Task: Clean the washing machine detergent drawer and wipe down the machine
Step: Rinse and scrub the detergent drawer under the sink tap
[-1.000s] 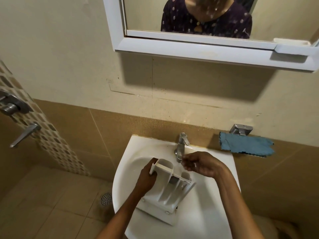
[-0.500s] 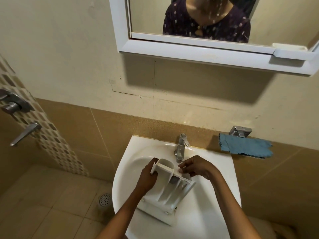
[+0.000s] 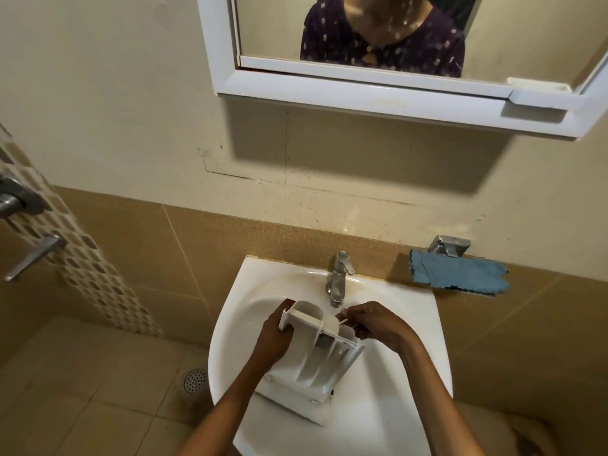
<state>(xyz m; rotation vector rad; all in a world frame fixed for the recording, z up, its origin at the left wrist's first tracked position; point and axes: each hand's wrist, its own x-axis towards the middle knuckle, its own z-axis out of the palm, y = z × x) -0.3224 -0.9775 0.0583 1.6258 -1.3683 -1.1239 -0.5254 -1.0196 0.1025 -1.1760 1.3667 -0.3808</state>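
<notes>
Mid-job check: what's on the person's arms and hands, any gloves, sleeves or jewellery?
No gloves: left hand and right hand are bare, and left forearm and right forearm are uncovered to the frame edge, with no sleeve, watch or bangle showing. A ring cannot be made out. The mirror reflects a dark purple top with pale dots.

I can read no writing, label, brand, number or sign anywhere, neither on the white plastic detergent drawer (image 3: pixel 316 360) I hold, nor on the white ceramic basin (image 3: pixel 394 406), the chrome tap (image 3: pixel 339 278), the blue cloth (image 3: pixel 460 274) or the white-framed mirror (image 3: pixel 362 90).
</notes>
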